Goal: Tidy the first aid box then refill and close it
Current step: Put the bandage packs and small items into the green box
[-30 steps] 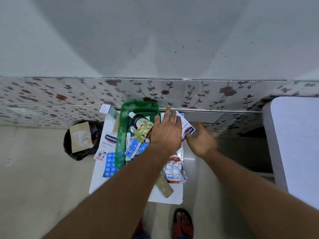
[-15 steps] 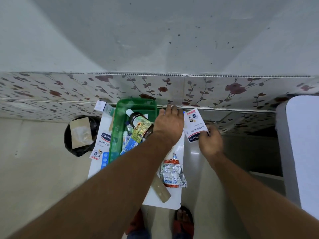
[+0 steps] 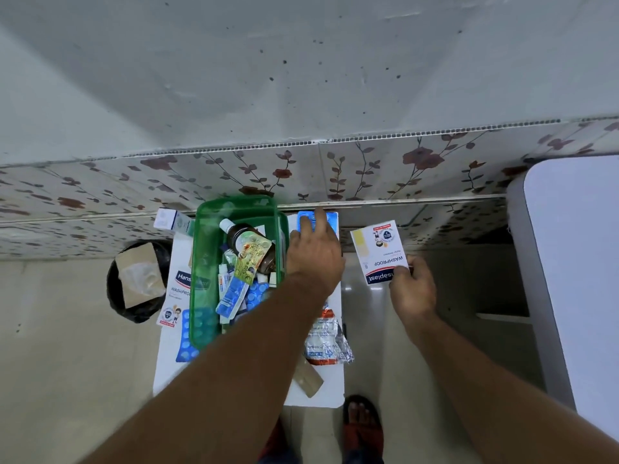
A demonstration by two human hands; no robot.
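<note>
We see a small white worktop (image 3: 167, 370) against the floral wall, and on it the green first aid box (image 3: 204, 262), open and crowded with a brown bottle (image 3: 249, 237), tubes and blister strips; we see no lid on it. Around it lie another plaster packet (image 3: 181, 289), blue blister sheets and a crumpled foil pack (image 3: 326, 346). Our left hand (image 3: 315, 259) rests fingers spread on a blue blister pack (image 3: 318, 221) beside the box, not yet closed around it. Our right hand (image 3: 412, 289) pinches a washproof plaster packet (image 3: 380, 252) by its corner, held off the worktop's right edge. We judge the tidying only partway: sorting continues, refilling and closing remain.
</note>
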